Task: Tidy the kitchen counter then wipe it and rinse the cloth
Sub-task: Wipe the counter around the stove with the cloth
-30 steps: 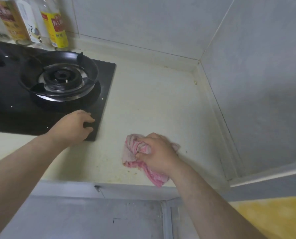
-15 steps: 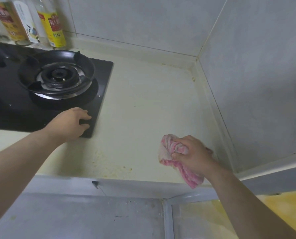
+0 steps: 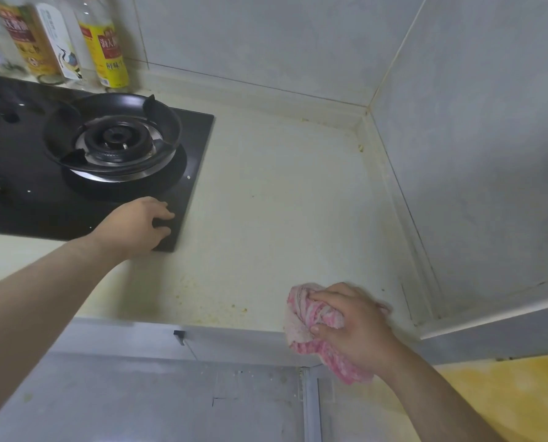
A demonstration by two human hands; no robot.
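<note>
Pink cloth (image 3: pixel 311 317) is bunched in the right hand (image 3: pixel 355 330), fingers curled round it, at the front edge of the counter (image 3: pixel 266 202), its tail hanging over. Well off to that hand's left, the left hand (image 3: pixel 135 226) rests on the near corner of the hob (image 3: pixel 27 193), fingers loosely bent, holding nothing. Bottles (image 3: pixel 106 49) stand far beyond it.

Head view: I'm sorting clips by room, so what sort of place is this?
Probably a home kitchen: a black gas hob sits in a pale counter, condiment bottles stand by the tiled wall, and the right hand grips a pink cloth.
</note>
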